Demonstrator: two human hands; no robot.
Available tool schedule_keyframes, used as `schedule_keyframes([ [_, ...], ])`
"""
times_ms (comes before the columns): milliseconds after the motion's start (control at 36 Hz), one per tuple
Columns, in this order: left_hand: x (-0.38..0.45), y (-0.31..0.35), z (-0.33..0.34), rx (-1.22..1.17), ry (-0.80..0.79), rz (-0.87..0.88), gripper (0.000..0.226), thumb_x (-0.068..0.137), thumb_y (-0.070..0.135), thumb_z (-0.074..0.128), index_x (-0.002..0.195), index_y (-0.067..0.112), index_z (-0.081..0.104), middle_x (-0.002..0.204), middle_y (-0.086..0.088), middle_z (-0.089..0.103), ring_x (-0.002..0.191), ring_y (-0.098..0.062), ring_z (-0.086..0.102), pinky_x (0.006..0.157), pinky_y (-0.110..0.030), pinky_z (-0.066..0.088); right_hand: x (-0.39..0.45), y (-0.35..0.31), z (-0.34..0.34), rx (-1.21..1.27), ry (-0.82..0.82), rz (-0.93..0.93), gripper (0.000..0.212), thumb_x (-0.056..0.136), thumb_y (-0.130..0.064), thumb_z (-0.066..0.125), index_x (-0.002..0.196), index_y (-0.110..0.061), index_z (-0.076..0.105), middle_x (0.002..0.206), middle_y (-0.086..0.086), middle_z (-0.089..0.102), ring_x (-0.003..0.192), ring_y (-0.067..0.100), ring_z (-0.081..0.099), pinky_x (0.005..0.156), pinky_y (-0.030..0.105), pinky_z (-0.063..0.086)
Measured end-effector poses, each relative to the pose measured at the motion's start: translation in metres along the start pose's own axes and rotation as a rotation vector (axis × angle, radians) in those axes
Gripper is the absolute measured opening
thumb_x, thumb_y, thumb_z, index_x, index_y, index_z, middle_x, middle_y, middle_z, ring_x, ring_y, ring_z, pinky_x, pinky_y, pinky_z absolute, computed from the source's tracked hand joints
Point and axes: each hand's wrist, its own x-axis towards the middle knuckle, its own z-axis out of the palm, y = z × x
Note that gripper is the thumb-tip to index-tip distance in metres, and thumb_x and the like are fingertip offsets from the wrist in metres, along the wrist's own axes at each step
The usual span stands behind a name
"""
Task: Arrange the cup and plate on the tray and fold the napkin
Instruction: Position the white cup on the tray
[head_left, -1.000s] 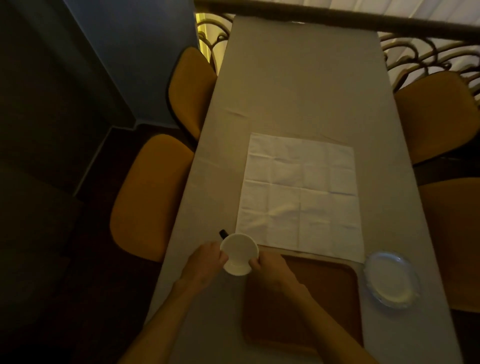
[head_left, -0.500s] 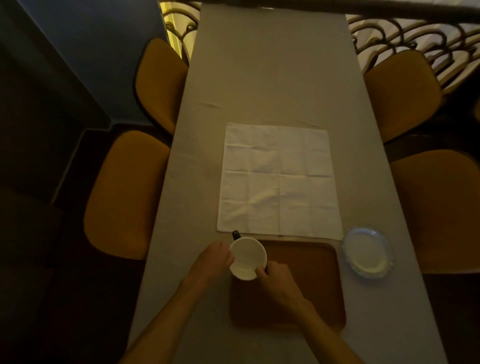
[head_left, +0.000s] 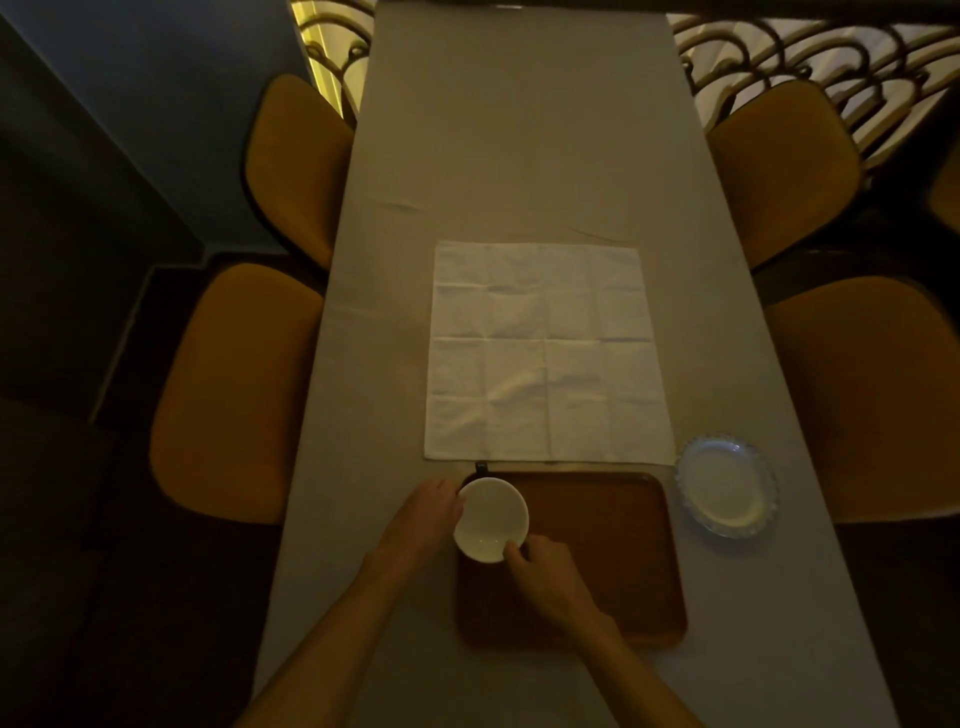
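Note:
A white cup (head_left: 491, 517) with a dark handle is over the far left corner of the brown tray (head_left: 602, 551). My left hand (head_left: 428, 514) holds its left side and my right hand (head_left: 540, 574) holds its near rim. Whether the cup rests on the tray cannot be told. A white napkin (head_left: 545, 353) lies unfolded and flat on the table just beyond the tray. A small glass plate (head_left: 724, 486) with a scalloped rim sits on the table right of the tray.
The long table (head_left: 519, 130) has a grey cloth. Orange chairs stand on both sides, two on the left (head_left: 234, 384) and two on the right (head_left: 862, 384). A metal railing (head_left: 810, 47) runs behind the far end.
Both hands have carried the cup to the right, from the table left of the tray to over the tray's far left corner. The camera view has shifted too.

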Motion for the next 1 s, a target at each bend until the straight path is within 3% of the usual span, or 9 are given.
schedule_keyframes([
  [139,-0.003,0.0,-0.003,-0.009,0.031,0.026,0.024,0.098,0.028,0.041,0.1,0.012,0.059,0.102,-0.009,0.061,0.092,-0.024,0.057,0.075,-0.033,0.043,-0.004,-0.002,-0.004,-0.05,-0.043,-0.03,0.036,0.096,-0.043,0.046,0.085,-0.015,0.065,0.069,-0.006,0.061,0.053,0.005,0.053,0.047,0.015,0.039],
  [250,-0.009,-0.006,0.001,-0.021,0.012,-0.02,0.025,0.097,0.03,0.042,0.098,0.011,0.059,0.098,-0.008,0.06,0.085,-0.021,0.055,0.068,-0.03,0.039,-0.004,-0.001,-0.011,-0.075,-0.009,-0.036,0.036,0.098,-0.043,0.04,0.073,-0.024,0.057,0.069,-0.006,0.059,0.054,0.005,0.052,0.051,0.018,0.042],
  [333,-0.018,-0.01,0.004,-0.024,-0.014,-0.024,0.026,0.097,0.031,0.041,0.087,0.016,0.059,0.085,-0.004,0.059,0.075,-0.018,0.055,0.062,-0.029,0.037,0.001,-0.001,-0.018,-0.103,0.057,-0.044,0.037,0.099,-0.042,0.037,0.078,-0.02,0.059,0.073,-0.002,0.061,0.06,0.01,0.056,0.054,0.025,0.045],
  [444,-0.025,-0.016,0.01,-0.022,-0.035,-0.066,0.028,0.096,0.031,0.038,0.072,0.02,0.049,0.076,-0.005,0.059,0.069,-0.021,0.058,0.059,-0.03,0.035,0.006,-0.002,-0.021,-0.16,0.023,-0.072,0.032,0.099,-0.037,0.039,0.086,-0.015,0.059,0.08,0.002,0.064,0.065,0.013,0.06,0.06,0.03,0.053],
  [750,-0.023,-0.01,0.01,-0.056,-0.057,-0.124,0.036,0.093,0.023,0.042,0.057,0.022,0.039,0.06,0.0,0.045,0.061,-0.021,0.049,0.056,-0.03,0.031,0.016,-0.005,-0.021,-0.271,0.004,-0.086,0.03,0.099,-0.031,0.039,0.09,-0.011,0.059,0.082,0.003,0.064,0.06,0.01,0.053,0.051,0.021,0.041],
  [889,-0.027,-0.009,0.008,-0.07,-0.028,-0.108,0.027,0.096,0.027,0.038,0.069,0.022,0.045,0.073,-0.003,0.053,0.067,-0.02,0.051,0.06,-0.029,0.033,0.016,-0.005,-0.022,-0.281,-0.009,-0.085,0.032,0.098,-0.031,0.037,0.091,-0.01,0.06,0.084,0.007,0.065,0.066,0.018,0.06,0.056,0.029,0.047],
  [1000,-0.031,-0.013,0.005,-0.051,-0.001,-0.102,0.025,0.094,0.029,0.039,0.071,0.022,0.045,0.082,-0.009,0.062,0.074,-0.026,0.058,0.059,-0.03,0.033,0.01,-0.006,-0.028,-0.271,0.011,-0.104,0.031,0.098,-0.033,0.036,0.085,-0.013,0.056,0.08,0.004,0.061,0.063,0.014,0.053,0.054,0.029,0.04],
])
